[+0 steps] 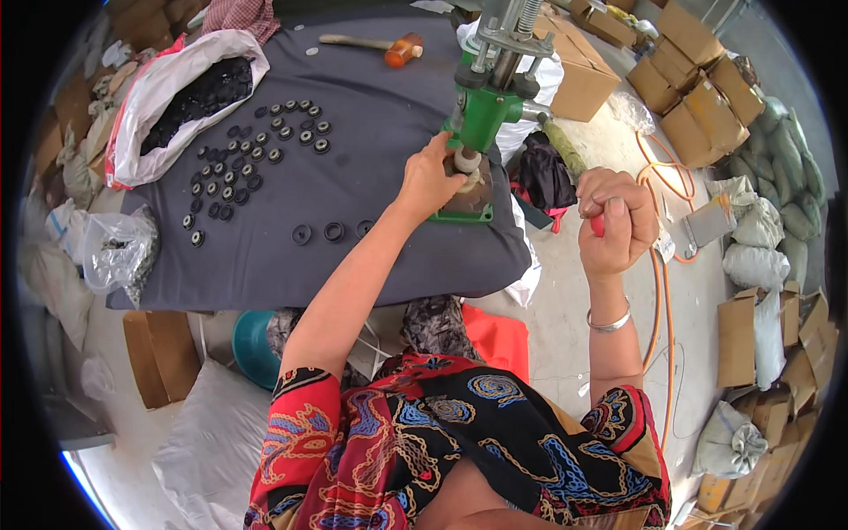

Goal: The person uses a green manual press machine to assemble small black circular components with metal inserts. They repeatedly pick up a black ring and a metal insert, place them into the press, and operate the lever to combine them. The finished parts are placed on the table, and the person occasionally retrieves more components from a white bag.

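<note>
We see a low table covered with a dark grey cloth (371, 115) filling the upper middle of the frame. On it, at upper left, lies an open white bag (155, 97) of black rings, and just right of it loose black rings (256, 150) are spread in rows, with three more (332, 231) near the lower edge. A mallet (375, 44) rests at the top, and a green hand press (481, 115) stands at the right edge.
</note>
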### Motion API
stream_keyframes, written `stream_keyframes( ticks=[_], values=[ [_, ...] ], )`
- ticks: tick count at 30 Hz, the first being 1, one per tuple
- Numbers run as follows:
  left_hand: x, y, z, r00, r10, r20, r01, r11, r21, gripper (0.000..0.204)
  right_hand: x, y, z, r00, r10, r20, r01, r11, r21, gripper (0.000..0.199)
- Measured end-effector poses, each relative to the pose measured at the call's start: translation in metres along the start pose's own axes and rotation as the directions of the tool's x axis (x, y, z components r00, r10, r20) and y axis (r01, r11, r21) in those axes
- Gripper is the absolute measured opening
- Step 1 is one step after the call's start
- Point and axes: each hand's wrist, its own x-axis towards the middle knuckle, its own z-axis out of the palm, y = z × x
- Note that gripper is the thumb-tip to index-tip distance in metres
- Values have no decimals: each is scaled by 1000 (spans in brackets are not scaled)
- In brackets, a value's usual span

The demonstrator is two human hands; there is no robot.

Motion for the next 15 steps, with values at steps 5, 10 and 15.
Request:
stream_keyframes(
  ticks=[5, 10, 15],
  values=[
    [-6, -1, -1, 1000, 16, -4, -16, 1000, -8, 74, -3, 3, 3, 998, -69, 6, 69, 998, 1, 15],
    [-1, -8, 2, 999, 32, -35, -32, 1000, 0, 72, 16, -1, 2, 1000, -9, 15, 10, 999, -51, 17],
    [-2, -5, 3, 998, 31, -46, -31, 999, -7, 71, 68, -5, 5, 961, 254, -109, -257, 966, -15, 18]
  ],
)
